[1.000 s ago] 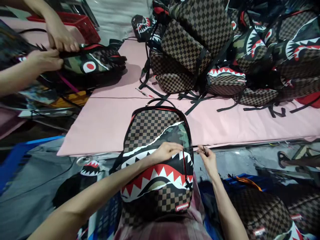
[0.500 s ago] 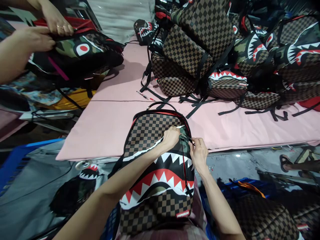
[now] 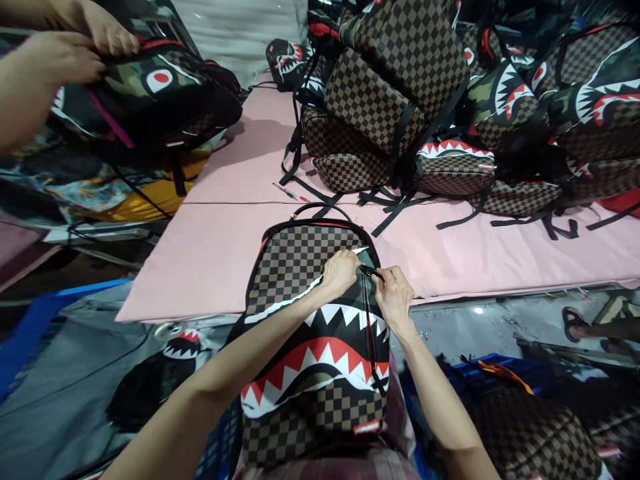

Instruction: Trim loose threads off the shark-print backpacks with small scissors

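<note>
A brown-and-black checked backpack (image 3: 287, 267) with a shark-mouth print leans upright against the table edge, in front of my body. My left hand (image 3: 343, 272) rests on its upper front with curled fingers, near the top of the red-edged front zipper (image 3: 369, 320). What those fingers pinch, if anything, is hidden. On the right side, my right hand (image 3: 395, 293) is closed around a small, slim black tool (image 3: 371, 271), whose tip points toward my left fingertips. Its exact kind is too small to tell.
A pink-topped table (image 3: 200, 260) spans the view, with a heap of checked backpacks (image 3: 375, 100) and loose straps at the back. Pens (image 3: 285, 191) lie beyond my bag. At left, another person's hands (image 3: 65, 60) handle a camouflage backpack (image 3: 150, 100). Blue crates flank me.
My right hand has turned slightly and moved a little up and left, showing more of the black tool. My left hand shifts slightly left. The other person's hands and bag have moved left.
</note>
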A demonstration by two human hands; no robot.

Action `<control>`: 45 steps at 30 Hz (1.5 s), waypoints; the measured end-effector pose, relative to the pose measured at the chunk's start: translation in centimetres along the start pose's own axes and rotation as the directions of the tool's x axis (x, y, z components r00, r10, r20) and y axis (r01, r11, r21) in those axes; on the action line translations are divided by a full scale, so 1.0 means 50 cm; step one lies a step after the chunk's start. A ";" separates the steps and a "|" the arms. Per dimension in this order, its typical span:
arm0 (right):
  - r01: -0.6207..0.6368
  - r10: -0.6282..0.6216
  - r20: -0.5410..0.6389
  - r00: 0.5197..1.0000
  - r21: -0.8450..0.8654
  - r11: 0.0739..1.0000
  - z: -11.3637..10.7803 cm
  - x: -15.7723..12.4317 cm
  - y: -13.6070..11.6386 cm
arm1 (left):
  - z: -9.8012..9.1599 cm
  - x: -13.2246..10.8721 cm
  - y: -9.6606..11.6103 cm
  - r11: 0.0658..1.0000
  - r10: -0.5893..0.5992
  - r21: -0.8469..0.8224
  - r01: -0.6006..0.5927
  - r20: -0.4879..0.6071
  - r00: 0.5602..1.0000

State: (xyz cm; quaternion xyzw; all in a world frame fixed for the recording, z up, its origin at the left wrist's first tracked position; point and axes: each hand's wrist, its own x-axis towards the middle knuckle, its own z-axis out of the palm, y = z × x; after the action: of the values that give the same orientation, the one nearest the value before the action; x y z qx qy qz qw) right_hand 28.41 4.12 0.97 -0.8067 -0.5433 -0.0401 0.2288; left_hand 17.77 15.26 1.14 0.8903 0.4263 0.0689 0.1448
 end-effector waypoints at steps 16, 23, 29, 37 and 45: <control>-0.196 0.190 0.073 0.979 0.586 0.786 0.022 0.013 0.088 | -0.069 -0.058 -0.028 0.888 0.119 -0.459 0.021 0.273 0.954; -0.481 0.473 0.131 0.871 0.420 0.769 0.105 0.019 0.239 | -0.042 -0.358 0.015 0.742 0.461 -0.671 -0.011 0.498 0.735; -0.336 0.325 0.085 0.942 0.270 0.903 0.070 -0.009 0.177 | 0.050 -0.488 0.059 0.741 0.547 -0.579 -0.341 0.226 0.806; 0.457 -0.488 0.251 0.836 0.176 0.872 -0.075 -0.215 0.051 | 0.020 -0.297 0.029 0.774 0.627 -0.109 -0.624 -0.008 0.779; 0.608 -0.600 0.224 0.768 0.043 0.793 -0.064 -0.231 0.066 | 0.013 -0.244 0.087 0.546 0.827 0.476 -0.690 -0.172 0.536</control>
State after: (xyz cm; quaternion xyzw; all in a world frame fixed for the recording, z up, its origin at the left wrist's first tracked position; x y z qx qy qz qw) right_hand 27.28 -8.13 -0.87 -0.5919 -0.7953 -0.0282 0.1278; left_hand 13.48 3.06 1.92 0.9648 0.0124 0.2179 -0.1469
